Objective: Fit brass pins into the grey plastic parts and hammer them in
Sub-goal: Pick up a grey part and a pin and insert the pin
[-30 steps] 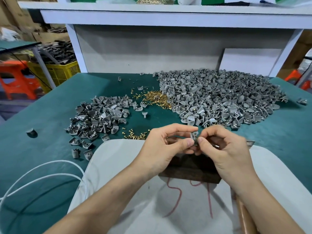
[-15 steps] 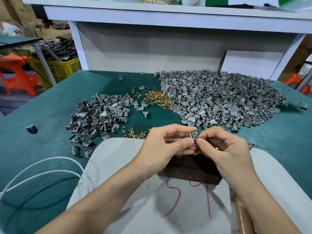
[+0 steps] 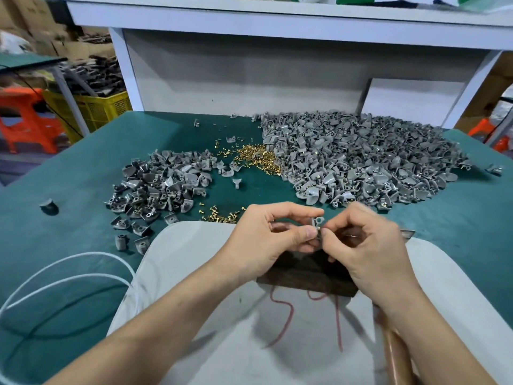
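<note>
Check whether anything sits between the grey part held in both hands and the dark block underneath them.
Nothing visible does. The left hand and right hand pinch the grey part over the dark block; only their own curled fingers come between. The hands hide part of the block's top.

Green-topped workbench [image 3: 69, 168], white shelf frame [image 3: 277, 18] over it, grey back panel [image 3: 236, 73] behind. Left of the bench: yellow crate [image 3: 94, 109], orange stool [image 3: 25, 120], cardboard boxes [image 3: 25, 12] stacked further back. Blurred orange object [image 3: 483, 127] at far right. Light even and bright.
</note>
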`<state>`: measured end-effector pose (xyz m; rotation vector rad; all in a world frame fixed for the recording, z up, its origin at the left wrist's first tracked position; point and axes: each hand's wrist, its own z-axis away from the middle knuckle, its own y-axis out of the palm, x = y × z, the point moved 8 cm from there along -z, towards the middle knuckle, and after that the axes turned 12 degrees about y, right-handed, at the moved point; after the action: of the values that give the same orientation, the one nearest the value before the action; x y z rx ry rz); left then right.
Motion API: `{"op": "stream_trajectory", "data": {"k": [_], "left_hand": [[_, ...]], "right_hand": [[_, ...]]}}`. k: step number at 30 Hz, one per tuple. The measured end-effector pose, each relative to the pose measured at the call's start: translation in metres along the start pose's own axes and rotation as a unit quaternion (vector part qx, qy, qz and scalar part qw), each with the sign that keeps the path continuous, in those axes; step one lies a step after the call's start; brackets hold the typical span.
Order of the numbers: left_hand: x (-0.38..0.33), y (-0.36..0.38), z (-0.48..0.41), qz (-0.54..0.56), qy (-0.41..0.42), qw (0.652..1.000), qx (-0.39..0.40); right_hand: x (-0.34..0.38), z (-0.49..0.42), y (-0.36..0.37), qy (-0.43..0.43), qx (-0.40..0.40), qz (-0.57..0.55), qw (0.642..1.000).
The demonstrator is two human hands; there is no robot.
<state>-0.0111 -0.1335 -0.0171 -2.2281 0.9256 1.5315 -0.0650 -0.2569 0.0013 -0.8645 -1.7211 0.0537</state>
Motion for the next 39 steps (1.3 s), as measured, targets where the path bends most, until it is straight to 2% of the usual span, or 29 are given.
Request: {"op": "stream_trajectory", "data": {"k": [15,29,33,36,39], "left_hand": [[0.004,0.003,0.001,-0.01,-0.023,0.999,0.035],[0.008,0.003,0.001,-0.017,0.009,1.0,0.012],[0.005,-0.001,-0.001,0.022,0.006,1.0,-0.004],[0.003,-0.004,-0.002,0.07,-0.009,0.997,-0.014],[0.003,-0.003,-0.002,0.087,-0.017,0.996,-0.017]], "right_hand": [[-0.001,0.0,0.004,0.016,0.046,-0.031,0.998],[0.004,0.002,0.001,-0.027,0.018,0.006,0.999],[-0.001,-0.001,0.004,0.011,0.047,-0.08,0.996],[-0.007,-0.001,0.009,0.072,0.088,-0.209,0.971],[-0.009,0.001,0.013,0.112,0.113,-0.29,0.944]]}}
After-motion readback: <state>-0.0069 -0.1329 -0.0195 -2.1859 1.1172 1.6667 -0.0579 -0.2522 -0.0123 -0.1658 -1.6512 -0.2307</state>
